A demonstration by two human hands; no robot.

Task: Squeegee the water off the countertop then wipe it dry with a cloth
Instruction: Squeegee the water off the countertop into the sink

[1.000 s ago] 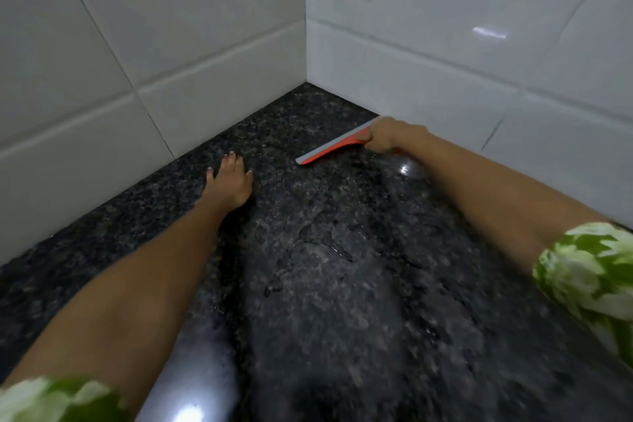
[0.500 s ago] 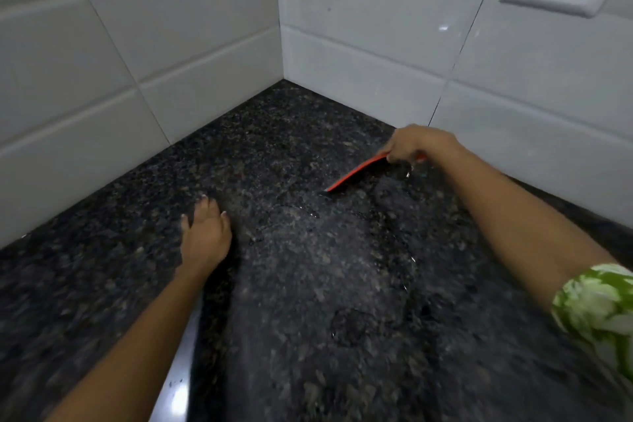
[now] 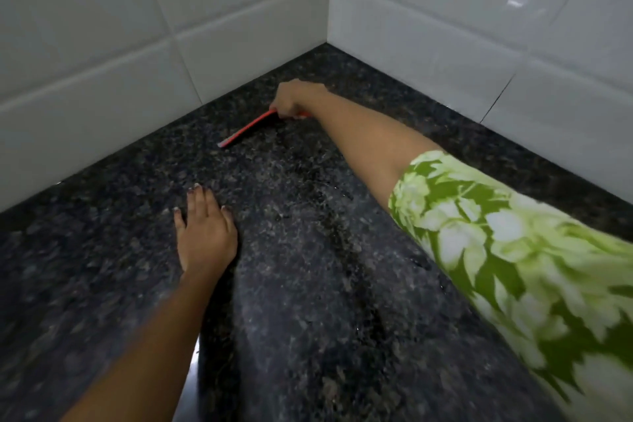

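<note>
My right hand (image 3: 295, 99) gripping the red squeegee (image 3: 245, 128) near the tiled corner, blade on the wet dark table (image 3: 308, 284), my left hand (image 3: 205, 231) flat, fingers spread, pressing the table

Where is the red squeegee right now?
In the head view the squeegee lies on the dark countertop near the tiled corner, gripped by the right hand, beyond the flat left hand.

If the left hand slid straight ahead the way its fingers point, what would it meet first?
The left hand lies flat on the dark speckled granite countertop, fingers pointing toward the white tiled wall. Nothing lies between them, so it would probably reach the wall's base, passing left of the red squeegee, though depth is hard to judge.
</note>
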